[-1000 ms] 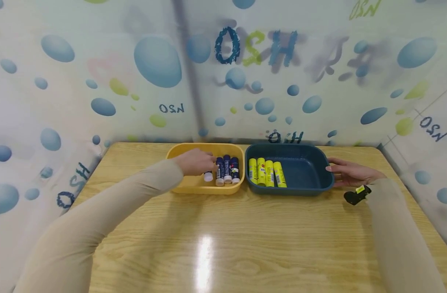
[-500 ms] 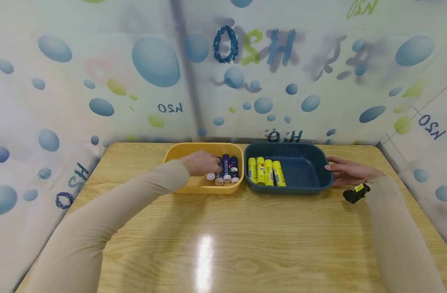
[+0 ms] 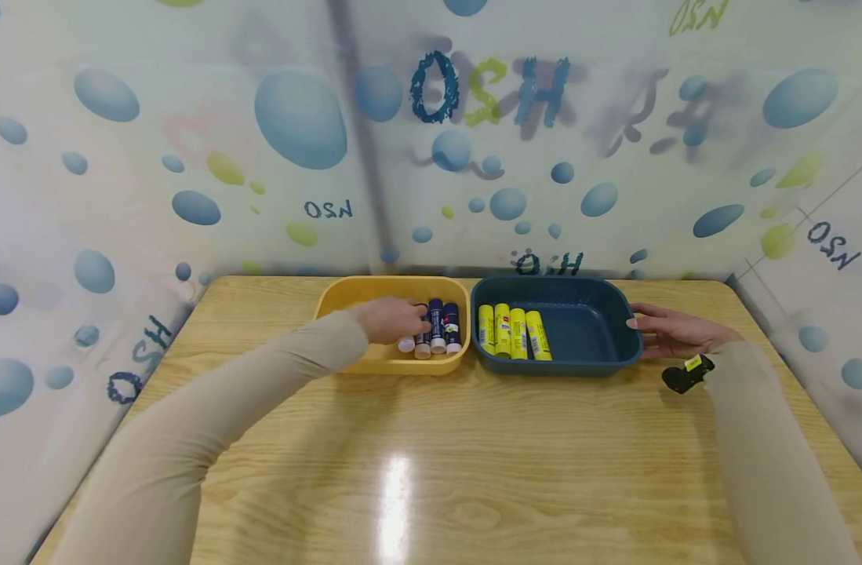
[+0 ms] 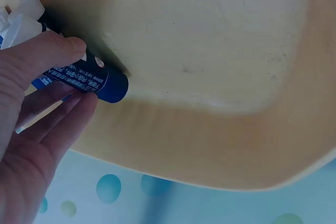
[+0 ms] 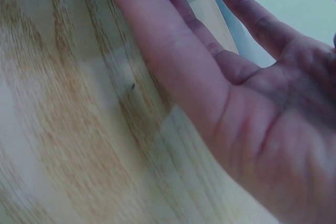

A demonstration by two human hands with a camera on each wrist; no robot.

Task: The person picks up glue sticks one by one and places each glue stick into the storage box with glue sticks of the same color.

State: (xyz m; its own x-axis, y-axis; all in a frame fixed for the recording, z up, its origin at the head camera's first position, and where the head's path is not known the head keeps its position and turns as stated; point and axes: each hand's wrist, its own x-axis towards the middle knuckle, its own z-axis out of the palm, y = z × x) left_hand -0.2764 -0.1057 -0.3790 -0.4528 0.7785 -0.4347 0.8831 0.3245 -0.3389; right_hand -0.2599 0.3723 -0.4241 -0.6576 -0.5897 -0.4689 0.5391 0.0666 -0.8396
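Observation:
In the head view my left hand [image 3: 390, 319] reaches into the yellow bin [image 3: 395, 366]. It pinches a dark blue glue stick [image 4: 102, 78] between thumb and fingers, as the left wrist view shows; only the white end of that stick shows from above. Other dark blue glue sticks [image 3: 438, 326] with pale ends lie side by side at the bin's right end. My right hand [image 3: 679, 333] touches the right end of the dark blue bin [image 3: 593, 367] with extended fingers. Several yellow glue sticks [image 3: 518, 333] lie in a row at this bin's left end.
Both bins stand side by side near the back edge of a wooden table [image 3: 515, 463]. A wall covering [image 3: 261, 180] with printed bubbles rises behind and beside the table. A black device [image 3: 688, 374] is worn on my right wrist.
My left hand has moved slightly right inside the yellow bin, and the leftmost blue glue stick now lies closer to the others. My right hand stays at the dark blue bin.

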